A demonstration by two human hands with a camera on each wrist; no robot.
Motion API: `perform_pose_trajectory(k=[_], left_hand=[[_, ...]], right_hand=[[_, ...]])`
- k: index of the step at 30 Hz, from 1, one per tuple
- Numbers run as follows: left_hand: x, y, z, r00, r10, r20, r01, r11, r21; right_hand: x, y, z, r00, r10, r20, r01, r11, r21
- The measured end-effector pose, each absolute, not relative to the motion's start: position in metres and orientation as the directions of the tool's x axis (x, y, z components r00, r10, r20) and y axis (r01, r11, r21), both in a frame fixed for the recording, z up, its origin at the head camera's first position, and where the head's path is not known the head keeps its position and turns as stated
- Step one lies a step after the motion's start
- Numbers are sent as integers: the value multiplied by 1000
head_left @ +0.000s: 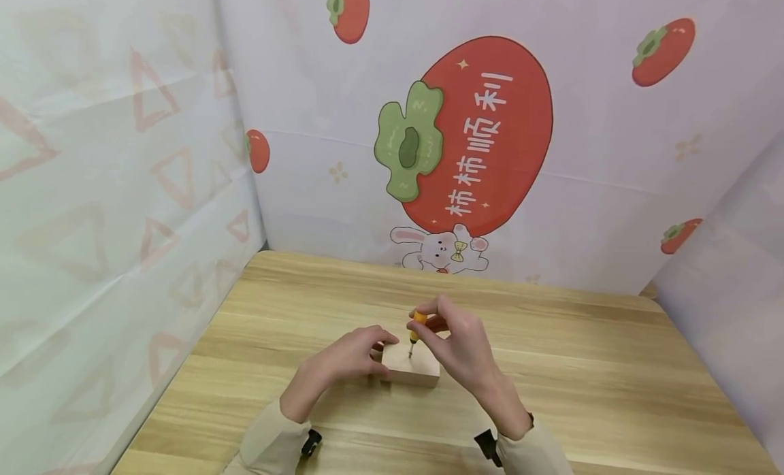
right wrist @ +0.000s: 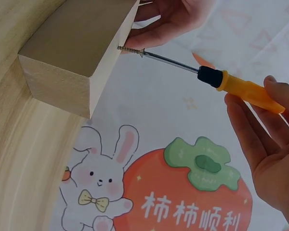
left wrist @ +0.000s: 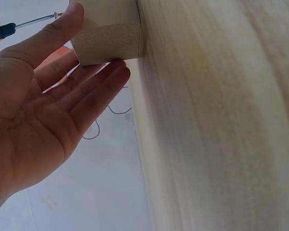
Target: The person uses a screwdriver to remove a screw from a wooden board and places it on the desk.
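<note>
Screwdriver (right wrist: 210, 77) tip at screw (right wrist: 131, 50), right grip (head_left: 462, 342) pinching its handle, left grip (head_left: 344, 354) holding block (head_left: 420, 367)

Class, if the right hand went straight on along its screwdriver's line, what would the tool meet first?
The screw, seemingly already against the tip of the screwdriver; straight beyond lies the block.

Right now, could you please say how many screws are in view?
1: a screw, between the top of the wooden block and the tip of the screwdriver; others may be hidden.
</note>
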State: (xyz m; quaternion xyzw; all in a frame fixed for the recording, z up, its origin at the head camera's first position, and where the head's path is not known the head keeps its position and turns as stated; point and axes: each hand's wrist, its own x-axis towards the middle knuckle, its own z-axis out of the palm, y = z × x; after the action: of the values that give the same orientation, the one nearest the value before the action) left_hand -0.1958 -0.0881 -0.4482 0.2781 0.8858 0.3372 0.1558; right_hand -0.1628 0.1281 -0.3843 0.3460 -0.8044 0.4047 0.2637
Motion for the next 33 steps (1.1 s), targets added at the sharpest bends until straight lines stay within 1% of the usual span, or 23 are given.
perform_pose_trajectory(k=[4,9,12,17,19,23,25,27,30,33], left_hand=[[-196,-88,-448,-797,598,-88,384,613,690],[-196,-90,-448,-794,602,-84,387,606,695],[-196,-90,-449,-792,605,-88,385,605,697],[-196,-90,-449,-788,610,-79,395,601,694],[-196,-91,-449,-790,608,-81,394,604,693],[-196,-90,-449,-788,609,-92,390,609,691],[-196,-89,-450,-787,610,-94,391,611,689],[-196,-89,-451,-790,606,-95,390,616,685],[-197,-89,-451,-791,604,-93,393,619,681],[-196,-89,-450,-792,604,-94,392,620,679]], right_hand=[[-162,131,-383,-614,-385,689,-785,395,-478],[-161,132,-381,-659,-439,611,-752,357,-554],[-161,133,-380,-672,-474,568,-733,316,-603],[-162,134,-382,-638,-507,579,-754,260,-604],[-163,133,-385,-634,-480,607,-765,271,-584],[-162,129,-392,-637,-374,674,-771,320,-551],[-160,127,-394,-641,-324,695,-764,360,-536],[-159,125,-395,-644,-291,707,-758,371,-537],[-159,124,-395,-653,-268,708,-749,371,-549],[-162,129,-393,-651,-297,698,-757,325,-567]])
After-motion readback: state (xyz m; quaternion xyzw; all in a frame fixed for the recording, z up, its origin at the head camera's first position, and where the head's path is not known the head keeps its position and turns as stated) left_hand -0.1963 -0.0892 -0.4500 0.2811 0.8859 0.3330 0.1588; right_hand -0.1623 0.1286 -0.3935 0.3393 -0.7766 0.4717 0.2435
